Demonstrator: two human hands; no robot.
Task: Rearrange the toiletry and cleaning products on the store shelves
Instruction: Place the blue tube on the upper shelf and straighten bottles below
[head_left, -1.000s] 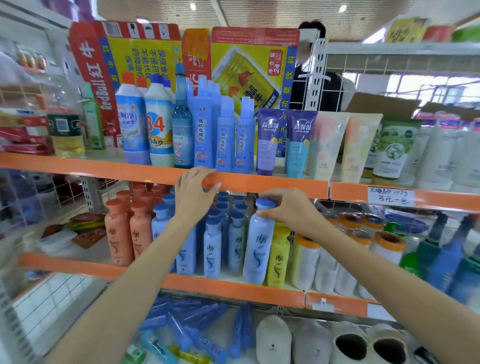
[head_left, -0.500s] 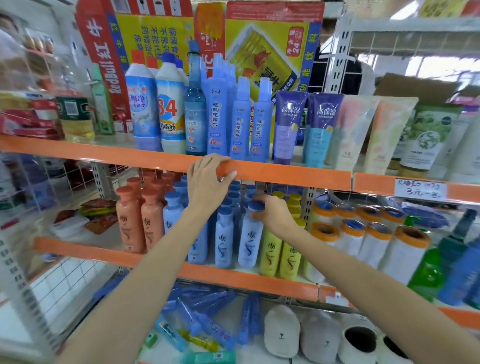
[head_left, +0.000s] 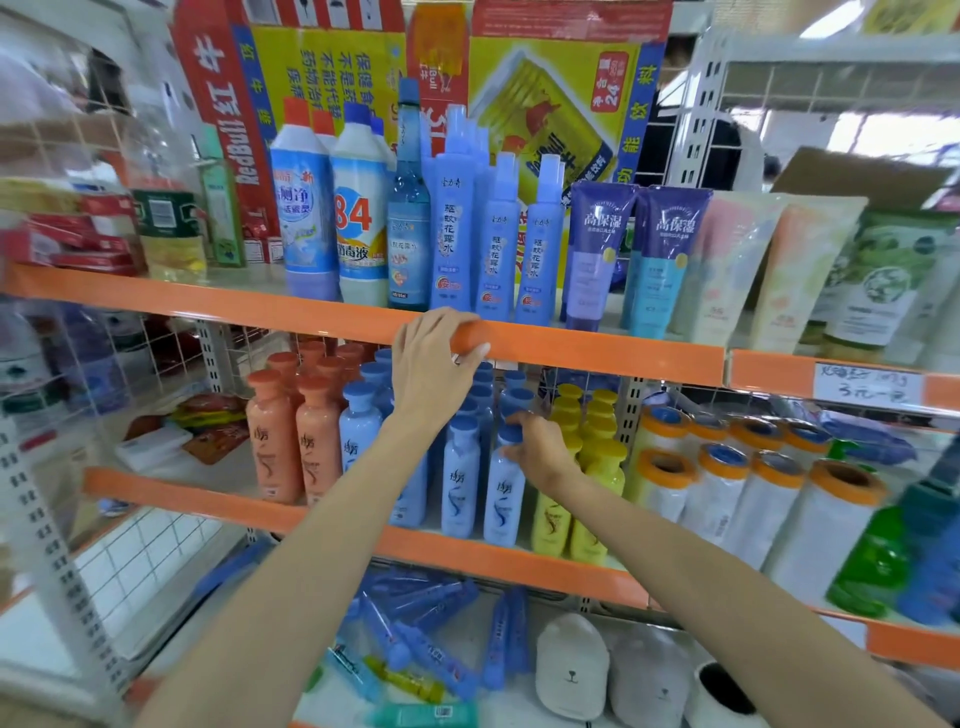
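The right hand (head_left: 540, 447) sits at centre frame, fingers curled round the cap and neck of a pale blue bottle (head_left: 503, 493) in the front row of the middle shelf. The left hand (head_left: 428, 371) is just above and to the left of it, fingers hooked over the orange lip of the upper shelf (head_left: 597, 351), holding no product; it looks like a brace.

The bottle stands upright, long axis vertical, base on the middle shelf (head_left: 493, 564). It lies directly under the right hand, so that hand is the nearer one and already has it; the left hand is near but apart from it, with another blue bottle (head_left: 460, 483) between. Just right of the held bottle, touching or nearly so, stands a yellow bottle (head_left: 550, 514); whether they touch I cannot tell.

The coming move likely turns on this: the bottle is gripped from the top with the upper shelf's lip close overhead, so there is little room to lift straight up. A slide along the shelf or a pull toward the camera seems the freer path, and tight neighbours on both sides could tip.

Further left stand orange bottles (head_left: 275, 441); at the right, rolls (head_left: 826, 525) with orange ends.
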